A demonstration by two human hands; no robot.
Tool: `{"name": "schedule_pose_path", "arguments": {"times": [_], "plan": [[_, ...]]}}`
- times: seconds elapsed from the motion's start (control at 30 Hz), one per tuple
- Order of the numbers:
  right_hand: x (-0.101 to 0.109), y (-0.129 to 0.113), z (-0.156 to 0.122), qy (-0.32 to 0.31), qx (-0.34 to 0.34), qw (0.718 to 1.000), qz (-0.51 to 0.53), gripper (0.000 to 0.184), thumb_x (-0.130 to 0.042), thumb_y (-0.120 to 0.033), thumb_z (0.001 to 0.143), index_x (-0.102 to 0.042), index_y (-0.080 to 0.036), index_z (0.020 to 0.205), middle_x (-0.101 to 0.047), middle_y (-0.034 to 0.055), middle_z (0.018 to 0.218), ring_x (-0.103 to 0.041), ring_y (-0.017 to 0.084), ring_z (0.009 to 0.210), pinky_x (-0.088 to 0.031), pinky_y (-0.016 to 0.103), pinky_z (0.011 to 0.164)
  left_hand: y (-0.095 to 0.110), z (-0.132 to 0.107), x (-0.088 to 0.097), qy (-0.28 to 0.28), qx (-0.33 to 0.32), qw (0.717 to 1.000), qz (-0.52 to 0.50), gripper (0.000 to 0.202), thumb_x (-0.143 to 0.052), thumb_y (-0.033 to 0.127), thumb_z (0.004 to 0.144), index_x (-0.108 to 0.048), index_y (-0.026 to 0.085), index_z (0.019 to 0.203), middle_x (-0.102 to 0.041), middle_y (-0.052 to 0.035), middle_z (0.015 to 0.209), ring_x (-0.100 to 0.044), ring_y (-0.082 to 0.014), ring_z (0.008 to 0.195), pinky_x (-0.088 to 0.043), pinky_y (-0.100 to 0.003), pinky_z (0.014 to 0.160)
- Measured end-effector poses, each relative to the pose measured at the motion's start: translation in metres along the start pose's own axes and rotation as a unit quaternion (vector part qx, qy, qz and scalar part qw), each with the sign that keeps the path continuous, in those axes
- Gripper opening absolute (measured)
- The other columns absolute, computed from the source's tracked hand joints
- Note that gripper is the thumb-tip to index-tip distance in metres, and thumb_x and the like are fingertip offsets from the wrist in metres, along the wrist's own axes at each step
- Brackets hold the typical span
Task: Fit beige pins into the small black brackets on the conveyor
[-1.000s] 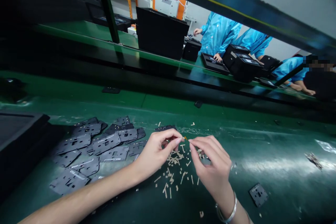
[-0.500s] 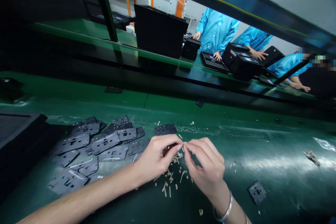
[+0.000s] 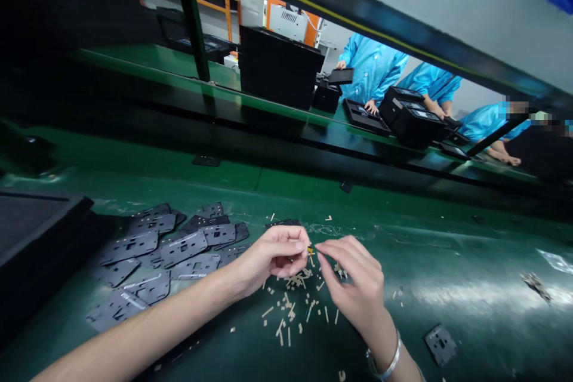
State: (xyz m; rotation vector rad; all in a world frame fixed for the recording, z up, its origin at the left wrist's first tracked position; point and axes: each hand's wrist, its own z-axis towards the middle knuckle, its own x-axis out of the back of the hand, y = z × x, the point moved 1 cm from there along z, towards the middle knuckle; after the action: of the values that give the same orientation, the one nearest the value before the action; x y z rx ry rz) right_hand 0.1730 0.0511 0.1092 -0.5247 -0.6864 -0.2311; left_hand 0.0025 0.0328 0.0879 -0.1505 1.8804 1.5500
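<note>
My left hand (image 3: 280, 255) is closed, thumb over curled fingers, pinching a small amber-yellow piece (image 3: 310, 249) that pokes out at the fingertips. Just right of it, my right hand (image 3: 358, 271) has thumb and forefinger brought together in a pinch. Whatever may be between those two tips is too small to make out. A narrow gap separates the hands. Below them, small pale strips and bits (image 3: 289, 310) lie scattered on the green work surface (image 3: 380, 334). Flat dark plates with cut-outs (image 3: 183, 249) form a loose pile to the left, partly behind my left forearm.
A black box (image 3: 40, 239) stands at the far left. One square plate (image 3: 441, 344) lies at the right, with a small heap of bits (image 3: 535, 286) beyond. Across a raised ledge, co-workers in blue coats (image 3: 373, 68) handle black cases (image 3: 414, 119).
My hands have moved slightly apart; the amber piece now shows at my left fingertips. My left hand has turned, its fingers curling more. Behind the ledge, a co-worker has lifted a black lid.
</note>
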Motion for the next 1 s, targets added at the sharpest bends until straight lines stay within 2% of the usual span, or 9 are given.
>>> {"name": "schedule_pose_path", "arguments": {"times": [0.1,0.33,0.43,0.5,0.53,0.63,0.73,0.87,1.0], "plan": [[-0.003,-0.003,-0.004,0.038,0.030,0.999,-0.022,0.025,-0.061,-0.003,0.075,-0.064,-0.021,0.093,-0.068,0.0054,0.075,-0.061,0.018,0.067,-0.051,0.033,0.058,-0.003,0.002,0.001,-0.018,0.047,0.998,-0.037,0.016,-0.057,0.026,0.078,-0.051,0.014,0.069,-0.048,0.0021,0.051,-0.032,-0.0054,0.041,-0.015,-0.019,0.040],[-0.002,-0.010,-0.002,0.032,0.052,0.998,-0.007,0.026,-0.063,0.000,0.072,-0.063,-0.020,0.088,-0.066,0.0059,0.073,-0.059,0.018,0.066,-0.050,0.033,0.057,-0.009,-0.001,-0.001,-0.076,0.081,0.993,-0.050,0.011,-0.053,0.022,0.078,-0.049,0.014,0.070,-0.048,0.0029,0.048,-0.031,-0.0045,0.037,-0.015,-0.017,0.037],[0.001,-0.010,-0.002,0.033,0.037,0.998,0.030,0.026,-0.062,0.001,0.071,-0.062,-0.020,0.087,-0.065,0.0051,0.073,-0.058,0.018,0.067,-0.049,0.034,0.058,-0.009,0.007,0.008,-0.089,0.048,0.989,0.108,0.019,-0.043,0.026,0.086,-0.054,0.014,0.076,-0.052,0.0020,0.052,-0.037,-0.0055,0.037,-0.022,-0.016,0.035],[0.003,-0.008,-0.002,0.037,0.002,0.998,0.051,0.024,-0.061,-0.001,0.073,-0.061,-0.020,0.086,-0.063,0.0043,0.073,-0.058,0.018,0.066,-0.047,0.033,0.056,0.001,0.018,0.030,-0.023,-0.030,0.940,0.339,0.028,-0.040,0.029,0.090,-0.060,0.014,0.080,-0.058,-0.0001,0.058,-0.049,-0.0077,0.043,-0.032,-0.016,0.037],[0.005,-0.007,-0.002,0.038,-0.021,0.998,0.056,0.022,-0.060,-0.002,0.074,-0.061,-0.021,0.085,-0.062,0.0043,0.073,-0.057,0.018,0.065,-0.045,0.032,0.054,0.011,0.024,0.047,0.057,-0.095,0.872,0.476,0.029,-0.042,0.029,0.090,-0.063,0.014,0.078,-0.061,-0.0006,0.061,-0.054,-0.0087,0.048,-0.038,-0.017,0.041],[0.011,-0.004,0.000,0.028,-0.072,0.996,0.048,0.016,-0.058,-0.005,0.076,-0.060,-0.020,0.081,-0.060,0.0045,0.073,-0.052,0.016,0.061,-0.040,0.030,0.049,0.045,0.039,0.110,0.207,-0.162,0.792,0.551,0.019,-0.052,0.026,0.088,-0.063,0.010,0.090,-0.064,-0.0078,0.091,-0.061,-0.0168,0.080,-0.051,-0.028,0.066],[0.016,-0.003,0.004,0.000,-0.084,0.996,0.035,0.013,-0.057,-0.007,0.078,-0.059,-0.019,0.079,-0.059,0.0040,0.071,-0.050,0.015,0.061,-0.038,0.028,0.048,0.076,0.041,0.170,0.291,-0.203,0.737,0.575,0.029,-0.053,0.028,0.089,-0.053,0.014,0.114,-0.057,-0.0089,0.113,-0.059,-0.0207,0.095,-0.051,-0.040,0.079],[0.018,0.000,0.006,-0.020,-0.111,0.993,0.039,0.011,-0.057,-0.009,0.079,-0.058,-0.019,0.074,-0.058,0.0025,0.068,-0.049,0.014,0.058,-0.037,0.026,0.047,0.093,0.028,0.217,0.312,-0.234,0.717,0.578,0.030,-0.053,0.028,0.089,-0.053,0.014,0.116,-0.056,-0.0093,0.115,-0.058,-0.0213,0.097,-0.050,-0.041,0.081],[0.014,0.008,0.004,-0.009,-0.208,0.974,0.091,0.009,-0.058,-0.016,0.079,-0.057,-0.019,0.070,-0.056,0.0008,0.067,-0.046,0.012,0.052,-0.038,0.024,0.046,0.098,0.018,0.226,0.315,-0.215,0.738,0.556,0.030,-0.053,0.028,0.089,-0.053,0.014,0.116,-0.056,-0.0091,0.115,-0.058,-0.0215,0.097,-0.051,-0.041,0.081]]}}
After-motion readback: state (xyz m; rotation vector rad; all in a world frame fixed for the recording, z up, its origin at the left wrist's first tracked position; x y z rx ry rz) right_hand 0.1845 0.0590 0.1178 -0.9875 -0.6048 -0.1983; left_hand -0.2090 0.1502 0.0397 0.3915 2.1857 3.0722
